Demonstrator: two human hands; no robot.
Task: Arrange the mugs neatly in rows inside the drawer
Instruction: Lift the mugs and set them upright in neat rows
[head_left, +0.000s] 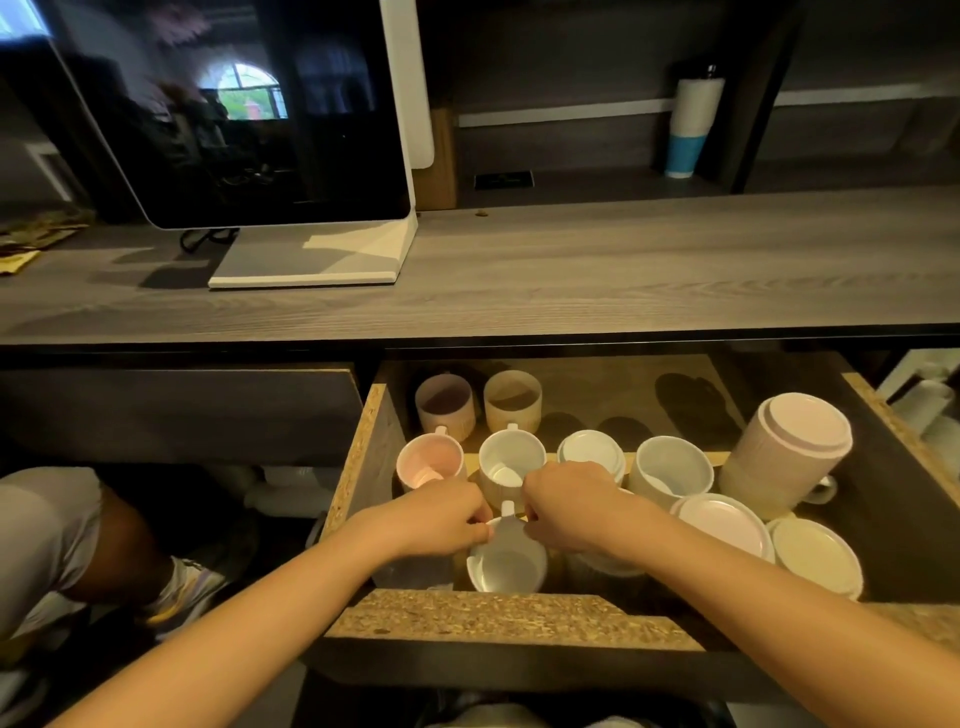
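The open drawer holds many mugs. A white mug stands at the drawer's front, and both my hands grip its rim: my left hand on the left side, my right hand on the right. Behind it is a row with a pink mug, a white mug, an upside-down mug and another white mug. Two beige mugs stand at the back. Upside-down mugs sit front right, beside a large ribbed mug.
A grey wooden countertop runs above the drawer, carrying a white-framed screen on a stand. A white and blue tumbler stands on the back shelf. The drawer's chipboard front edge lies under my forearms. My knee and shoe are lower left.
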